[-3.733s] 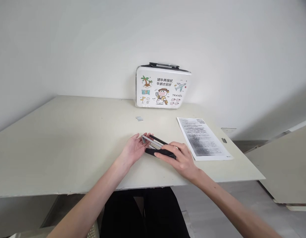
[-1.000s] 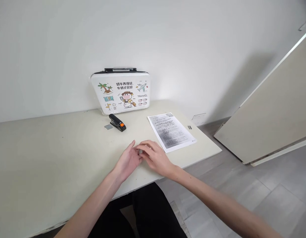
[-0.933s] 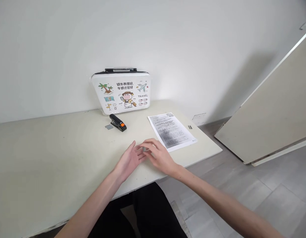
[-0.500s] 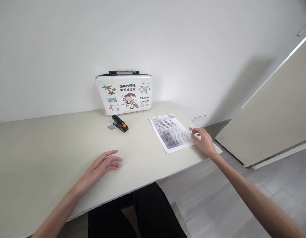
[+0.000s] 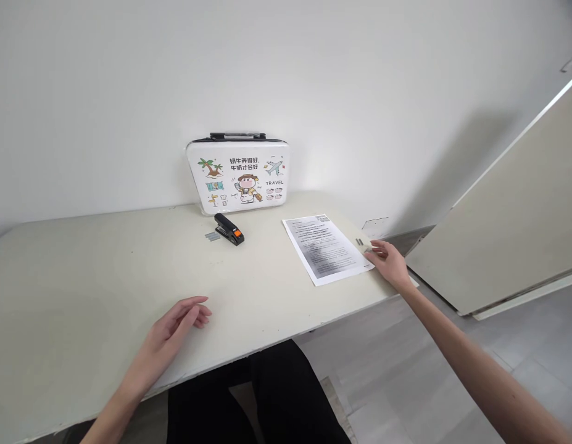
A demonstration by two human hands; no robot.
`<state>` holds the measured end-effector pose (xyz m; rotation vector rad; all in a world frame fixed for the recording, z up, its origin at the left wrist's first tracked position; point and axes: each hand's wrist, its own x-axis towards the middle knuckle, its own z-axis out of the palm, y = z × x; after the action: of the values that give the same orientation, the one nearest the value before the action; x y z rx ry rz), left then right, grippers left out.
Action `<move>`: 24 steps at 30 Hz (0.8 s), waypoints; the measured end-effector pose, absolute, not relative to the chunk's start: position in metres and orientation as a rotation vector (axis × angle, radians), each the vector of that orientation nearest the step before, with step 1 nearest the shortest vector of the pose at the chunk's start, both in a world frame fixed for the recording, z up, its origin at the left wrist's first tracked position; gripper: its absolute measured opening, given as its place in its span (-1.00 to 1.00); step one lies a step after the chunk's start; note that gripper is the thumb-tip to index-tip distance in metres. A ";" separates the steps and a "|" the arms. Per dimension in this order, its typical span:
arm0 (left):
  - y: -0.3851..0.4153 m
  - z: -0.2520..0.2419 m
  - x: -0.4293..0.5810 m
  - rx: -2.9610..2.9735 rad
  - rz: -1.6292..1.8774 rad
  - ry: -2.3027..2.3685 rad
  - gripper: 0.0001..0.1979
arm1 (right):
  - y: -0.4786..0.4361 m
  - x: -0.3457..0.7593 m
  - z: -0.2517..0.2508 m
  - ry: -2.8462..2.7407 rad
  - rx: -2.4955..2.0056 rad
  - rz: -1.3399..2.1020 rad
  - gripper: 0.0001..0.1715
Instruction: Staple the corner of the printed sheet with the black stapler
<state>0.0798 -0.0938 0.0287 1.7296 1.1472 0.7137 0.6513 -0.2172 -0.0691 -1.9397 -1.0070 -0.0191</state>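
My right hand (image 5: 390, 265) is at the right end of the table, beside the lower right corner of a printed sheet of paper (image 5: 325, 250). Its thumb and fingers pinch what looks like a small grey strip of staples, mostly hidden by the fingertips. Just behind them lie short grey staple strips (image 5: 358, 242). My left hand (image 5: 172, 336) hovers or rests near the front of the table, loosely curled with nothing in it. A black stapler (image 5: 229, 229) with an orange patch lies farther back, and several more staple strips (image 5: 212, 236) are at its left.
Against the wall stands a white case (image 5: 239, 176) with cartoon prints and a black handle. The pale table (image 5: 105, 271) has its front edge just above my legs. A large pale panel (image 5: 508, 216) leans at the right, above the grey floor.
My left hand has drawn back toward me and turned, its fingers curling more. My right hand stays by the paper's corner, its fingers slightly lower. The view has shifted a little.
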 end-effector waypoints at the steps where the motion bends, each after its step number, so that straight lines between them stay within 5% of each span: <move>1: -0.096 0.029 0.080 1.723 0.723 1.154 -0.47 | -0.220 0.650 -0.069 -0.982 -1.941 -0.024 -0.32; 14: -0.102 0.025 0.077 1.715 0.749 1.132 -0.54 | -0.230 0.589 -0.055 -1.320 -1.900 -0.220 -0.46; 24: -0.101 0.022 0.075 1.743 0.742 1.109 -0.53 | -0.215 0.549 -0.045 -1.677 -1.979 0.080 -0.36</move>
<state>0.0751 -0.1013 0.0217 1.7430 1.1090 0.7418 0.5487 -0.2153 -0.0452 -1.9795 -1.6775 0.0798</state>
